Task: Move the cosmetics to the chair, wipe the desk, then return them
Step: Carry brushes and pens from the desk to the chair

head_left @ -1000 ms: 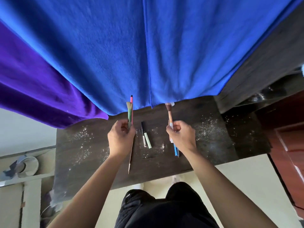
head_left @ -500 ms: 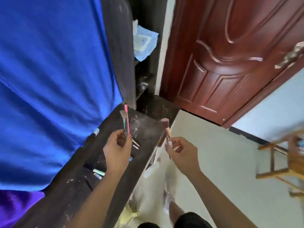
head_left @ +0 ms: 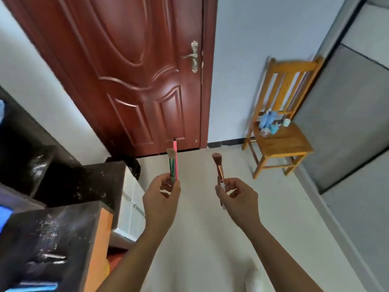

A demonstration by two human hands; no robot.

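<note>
Head view: the desk (head_left: 63, 224) has now been swung away from and the chair (head_left: 282, 140) is faced. A green brush (head_left: 172, 167) and pink pencil (head_left: 175, 159) are pinched in the left hand (head_left: 162, 199), a rose brush (head_left: 219, 167) in the right hand (head_left: 235, 199); delivery is judged imminent.

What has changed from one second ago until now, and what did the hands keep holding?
The person turned away from the dusty desk, now at the left, to face the door and the wooden chair, where small cosmetics already stand. Unchanged: the left hand keeps its grip on the green brush and pink pencil, and the right hand on the copper brush. Nothing was let go.
</note>
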